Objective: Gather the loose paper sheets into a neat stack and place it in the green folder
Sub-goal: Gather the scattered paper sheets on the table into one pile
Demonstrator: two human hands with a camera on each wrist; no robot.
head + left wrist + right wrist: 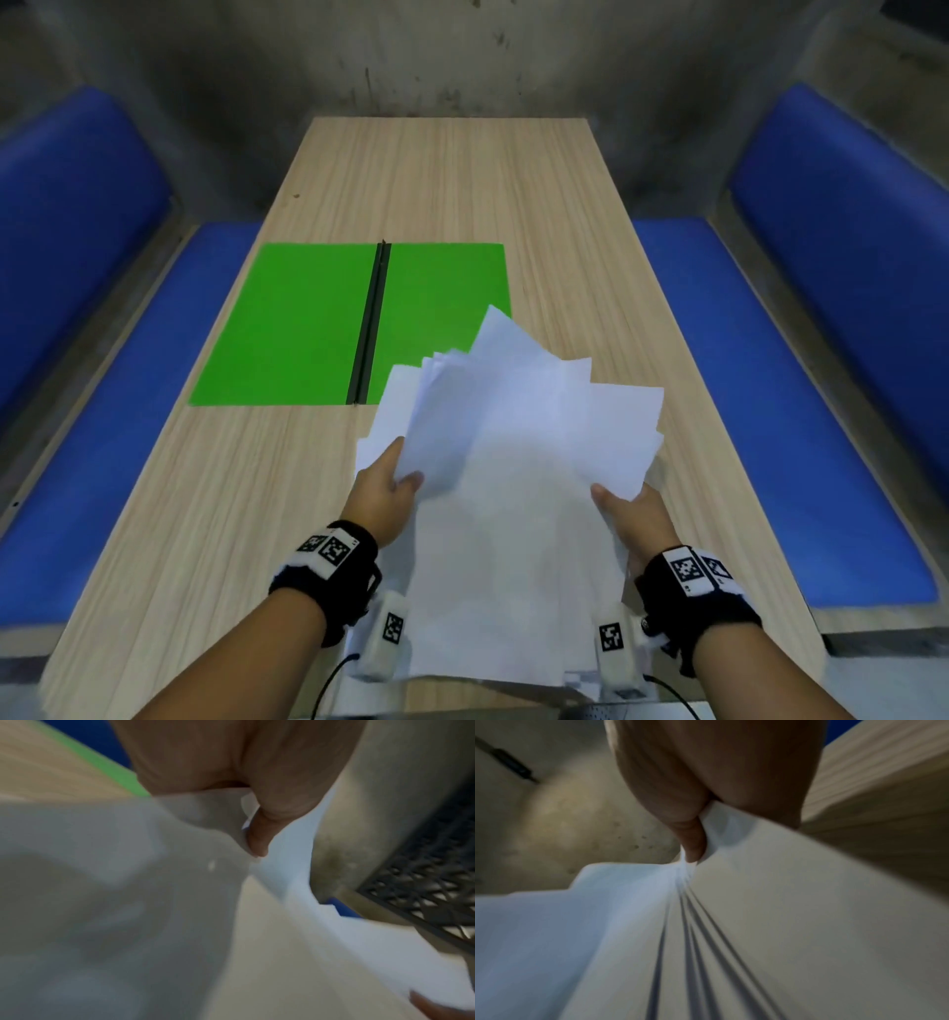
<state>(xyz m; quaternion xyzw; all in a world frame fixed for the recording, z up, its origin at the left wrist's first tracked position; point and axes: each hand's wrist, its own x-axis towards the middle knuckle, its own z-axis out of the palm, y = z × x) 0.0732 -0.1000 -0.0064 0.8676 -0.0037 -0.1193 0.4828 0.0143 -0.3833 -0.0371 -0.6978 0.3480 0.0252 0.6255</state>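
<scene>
Several white paper sheets (513, 462) are held up off the wooden table (462, 180) in an uneven, fanned bunch, their far corners sticking out at different angles. My left hand (390, 488) grips the bunch's left edge, thumb on top. My right hand (631, 514) grips the right edge. In the left wrist view the thumb (257, 837) presses on the paper sheets (128, 882). In the right wrist view the thumb (693, 841) pinches the layered paper sheets (706, 943). The green folder (308, 329) lies open flat with a black spine, just beyond the sheets; its near right corner is hidden by them.
Blue padded benches (770, 411) run along both sides of the table, and a grey concrete wall (462, 51) closes the far end. Bare wood shows beyond the folder and to the right of it.
</scene>
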